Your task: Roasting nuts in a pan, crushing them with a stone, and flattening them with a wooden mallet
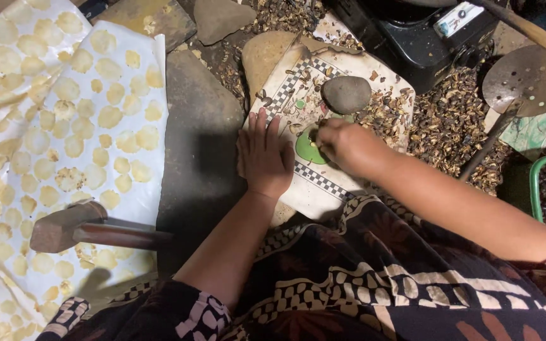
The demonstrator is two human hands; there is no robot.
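Nearest to us lies our lap, wrapped in a dark patterned cloth (374, 284) with cream checks and scrolls; both forearms reach forward over it. Our left hand (264, 158) rests flat, palm down, fingers spread a little and pointing away from us, on the near-left edge of a worn tile (355, 82) with a checkered border — it holds nothing. The tile sits tilted, its long axis running from near-left to far-right, on top of a larger tan stone (263, 53). Our right arm comes in from the right, slanting up toward the tile's middle; the right hand (342, 144) is curled narrow, fingertips pinched together over a green patch (308, 150) on the tile. Whether it grips a small seed there we cannot tell — the fingers hide it. Just beyond the right hand, a smooth grey oval stone (346, 94) lies on the tile, its long axis roughly left to right. Brown husk fragments (443, 126) heap at the tile's right side. To our left, a hammer (90, 228) lies on a white sheet (150, 196) covered with flattened pale discs (74, 145), its handle pointing right.
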